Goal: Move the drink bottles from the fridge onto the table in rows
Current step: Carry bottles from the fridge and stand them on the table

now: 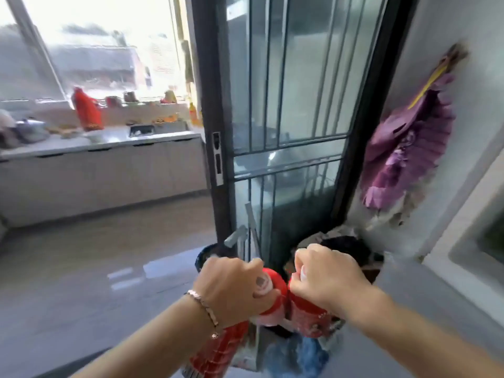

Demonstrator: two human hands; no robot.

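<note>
Two red-labelled drink bottles are held low in front of a dark-framed glass door [275, 126], over a dim, blurred heap of containers by the wall, contents not readable. The left bottle [218, 347] is gripped by the closed left hand [234, 287] around its neck, its red cap [275, 282] poking out past the knuckles and its body hanging below the wrist with a bracelet [203, 306]. The right bottle [308, 317] is clenched by the right hand [327, 276], fingers wrapped over its top, body showing under the fist, both bottles nearly touching; a kitchen counter [81, 144] is seen far left.
</note>
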